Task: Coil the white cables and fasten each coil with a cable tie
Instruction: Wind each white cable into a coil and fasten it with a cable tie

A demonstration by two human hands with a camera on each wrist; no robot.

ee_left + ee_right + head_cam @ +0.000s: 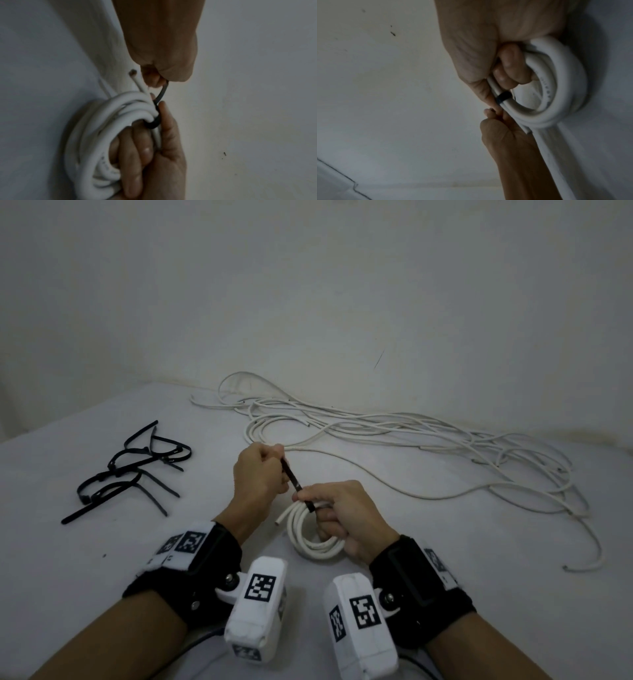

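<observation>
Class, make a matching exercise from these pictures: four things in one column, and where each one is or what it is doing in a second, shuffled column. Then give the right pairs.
Things
1. left hand
2. right hand
3. spare ties
4. loose cables

States
A. lying in a black heap on the table's left side
B. gripping the white coil
C. sprawled uncoiled along the far wall
D. pulling the tail of the black tie wrapped round the coil

Pairs: 1-D, 2-B, 3-A, 4-C
</observation>
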